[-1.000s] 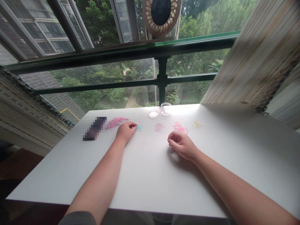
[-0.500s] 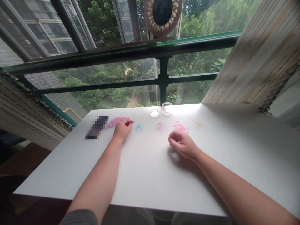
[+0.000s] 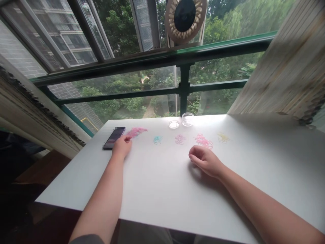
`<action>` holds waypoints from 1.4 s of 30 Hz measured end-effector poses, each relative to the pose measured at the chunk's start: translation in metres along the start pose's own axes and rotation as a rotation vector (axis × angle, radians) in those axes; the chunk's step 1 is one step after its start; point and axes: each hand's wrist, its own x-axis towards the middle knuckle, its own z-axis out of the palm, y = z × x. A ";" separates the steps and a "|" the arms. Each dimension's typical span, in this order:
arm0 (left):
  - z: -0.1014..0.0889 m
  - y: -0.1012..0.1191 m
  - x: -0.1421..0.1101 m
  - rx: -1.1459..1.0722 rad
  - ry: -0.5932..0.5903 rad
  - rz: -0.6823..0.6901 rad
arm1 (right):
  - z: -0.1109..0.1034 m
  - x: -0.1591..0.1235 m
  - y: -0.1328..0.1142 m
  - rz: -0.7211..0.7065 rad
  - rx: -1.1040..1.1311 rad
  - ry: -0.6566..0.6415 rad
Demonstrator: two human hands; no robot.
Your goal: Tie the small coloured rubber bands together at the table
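Observation:
At the near left edge of a mixed heap of mostly pink small rubber bands (image 3: pixel 137 131), my left hand (image 3: pixel 122 146) has its fingertips pinched together, close beside a dark phone (image 3: pixel 114 137). Whatever lies between those fingertips is too small to tell. My right hand (image 3: pixel 204 160) rests with curled fingers just in front of a pink pile of rubber bands (image 3: pixel 203 140); its palm is hidden. Separate small piles lie in a row: blue bands (image 3: pixel 157 139), lilac bands (image 3: pixel 180 139) and yellow bands (image 3: pixel 223 137).
A clear round container (image 3: pixel 188 120) and a clear lid (image 3: pixel 174 125) stand at the back of the white table (image 3: pixel 157 183). Behind it are a green railing (image 3: pixel 157 58) and a window, with a fan (image 3: pixel 185 20) above. A curtain (image 3: pixel 274 74) hangs at the right.
My left hand has moved left and slightly nearer, from the right end of the mixed heap to its left end by the phone. My right hand keeps its curled pose. The view has shifted left.

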 end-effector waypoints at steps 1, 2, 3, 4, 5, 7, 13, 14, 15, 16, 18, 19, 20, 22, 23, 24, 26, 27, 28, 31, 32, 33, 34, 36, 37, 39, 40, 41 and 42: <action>0.000 0.001 0.000 0.014 -0.012 0.003 | 0.000 0.000 0.000 0.000 0.000 -0.013; 0.001 0.002 0.000 0.022 -0.022 0.011 | 0.000 0.000 0.001 -0.001 -0.002 -0.025; 0.003 0.004 0.001 0.027 -0.027 0.021 | 0.001 0.000 0.001 -0.001 -0.007 -0.035; 0.005 0.006 0.002 0.028 -0.031 0.032 | 0.001 0.000 0.001 -0.001 -0.011 -0.042; 0.007 0.008 0.003 0.031 -0.033 0.042 | 0.001 0.000 0.001 0.000 -0.016 -0.046; 0.010 0.010 0.005 0.034 -0.033 0.059 | 0.000 0.000 0.000 0.001 -0.018 -0.051; 0.015 0.006 0.009 0.048 -0.024 0.079 | 0.000 0.000 0.000 -0.008 -0.049 -0.054; 0.016 0.006 0.009 0.052 -0.024 0.081 | 0.000 0.000 0.000 -0.009 -0.056 -0.052; 0.016 0.005 0.009 0.056 -0.025 0.084 | 0.000 0.000 -0.001 -0.009 -0.062 -0.051; 0.017 0.005 0.009 0.059 -0.026 0.087 | 0.000 0.000 -0.001 -0.009 -0.066 -0.049; 0.018 0.005 0.008 0.064 -0.030 0.098 | -0.001 0.000 -0.001 -0.007 -0.066 -0.049; 0.019 0.005 0.008 0.065 -0.031 0.104 | -0.001 0.000 -0.001 -0.005 -0.063 -0.050; 0.020 0.005 0.008 0.066 -0.030 0.110 | -0.001 0.000 -0.002 -0.004 -0.059 -0.051; 0.020 0.007 0.007 0.066 -0.025 0.118 | -0.001 0.000 -0.002 -0.003 -0.055 -0.055; 0.021 0.008 0.007 0.064 -0.022 0.122 | -0.001 0.000 -0.002 -0.004 -0.056 -0.055; 0.021 0.009 0.006 0.061 -0.018 0.127 | -0.001 0.001 -0.002 -0.004 -0.057 -0.055; 0.021 0.013 0.004 0.047 -0.016 0.143 | -0.001 0.001 -0.002 -0.006 -0.059 -0.054; 0.021 0.016 0.002 0.037 -0.020 0.157 | -0.001 0.000 -0.003 -0.006 -0.059 -0.052; 0.022 0.020 0.000 0.026 -0.026 0.174 | -0.001 0.000 -0.003 -0.006 -0.059 -0.048; 0.025 0.039 -0.014 -0.017 -0.064 0.245 | 0.001 0.000 -0.003 -0.012 -0.067 -0.037; 0.027 0.048 -0.021 -0.036 -0.080 0.279 | 0.001 0.000 -0.003 -0.016 -0.072 -0.036; 0.030 0.057 -0.029 -0.076 -0.102 0.343 | 0.002 0.001 -0.003 -0.020 -0.076 -0.035; 0.032 0.068 -0.038 -0.116 -0.123 0.396 | 0.003 0.001 -0.002 -0.024 -0.078 -0.033; 0.035 0.089 -0.057 -0.180 -0.201 0.486 | 0.005 0.002 -0.002 -0.030 -0.064 -0.027; 0.037 0.098 -0.067 -0.206 -0.249 0.524 | 0.006 0.002 -0.002 -0.035 -0.050 -0.022; 0.039 0.115 -0.083 -0.243 -0.335 0.584 | 0.007 0.003 -0.001 -0.056 -0.019 -0.007; 0.040 0.121 -0.090 -0.260 -0.375 0.610 | 0.008 0.004 -0.001 -0.065 -0.006 0.004; 0.041 0.126 -0.095 -0.272 -0.410 0.634 | 0.008 0.004 -0.001 -0.071 0.005 0.015; 0.042 0.129 -0.098 -0.283 -0.437 0.654 | 0.008 0.004 -0.001 -0.072 0.014 0.021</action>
